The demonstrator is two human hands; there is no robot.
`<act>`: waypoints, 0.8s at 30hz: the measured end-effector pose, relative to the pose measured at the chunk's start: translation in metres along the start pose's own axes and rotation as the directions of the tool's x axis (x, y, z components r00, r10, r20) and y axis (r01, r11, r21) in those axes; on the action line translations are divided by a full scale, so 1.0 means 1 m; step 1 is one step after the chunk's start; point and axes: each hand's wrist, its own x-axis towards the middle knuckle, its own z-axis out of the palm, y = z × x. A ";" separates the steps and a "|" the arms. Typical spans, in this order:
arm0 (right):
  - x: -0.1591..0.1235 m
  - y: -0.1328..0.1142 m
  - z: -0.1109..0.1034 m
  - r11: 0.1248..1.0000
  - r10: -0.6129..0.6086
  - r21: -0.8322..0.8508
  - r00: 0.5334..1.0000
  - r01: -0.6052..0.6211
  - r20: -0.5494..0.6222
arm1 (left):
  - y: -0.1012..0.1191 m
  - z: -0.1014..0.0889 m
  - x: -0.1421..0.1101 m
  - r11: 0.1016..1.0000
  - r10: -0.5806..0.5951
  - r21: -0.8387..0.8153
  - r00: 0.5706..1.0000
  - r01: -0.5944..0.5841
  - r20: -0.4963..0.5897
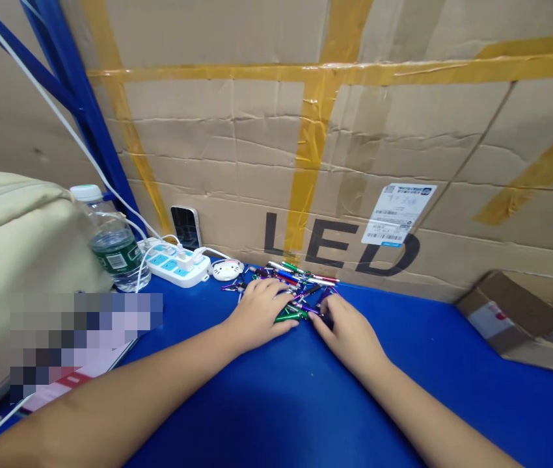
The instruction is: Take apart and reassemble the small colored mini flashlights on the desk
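Note:
A loose heap of slim, shiny pens (300,276) in green, red, blue, purple, white and black lies on the blue tabletop (281,403), close to the cardboard behind it. My left hand (261,309) rests palm down over the heap's left and front part, fingers spread, its thumb beside a green pen (288,317). At the right edge of the heap is my right hand (349,328), cupped, with thumb and bent fingers apart around the ends of dark and purple pens. Its fingertips are partly hidden, and no pen is lifted.
A large taped cardboard box (237,162) walls off the back. Left of the heap are a white cat-face item (228,269), a power strip (179,263) with cables, a phone (186,227), a water bottle (118,250) and a beige bag (27,240). A small carton (520,312) lies at right.

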 end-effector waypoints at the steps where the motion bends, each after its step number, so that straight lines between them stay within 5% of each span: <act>1: -0.001 0.000 0.000 0.999 0.029 0.021 0.999 -0.030 0.035 | 0.000 -0.001 0.000 1.000 -0.005 0.003 1.000 0.005 -0.003; 8: -0.003 -0.001 -0.001 0.997 0.060 0.043 0.985 -0.068 0.163 | 0.001 -0.009 -0.002 0.995 -0.002 0.101 0.998 -0.004 0.060; 24: -0.004 -0.002 -0.009 0.998 0.066 -0.022 0.964 -0.063 0.257 | 0.002 -0.011 -0.003 0.976 -0.047 0.216 0.986 0.011 0.159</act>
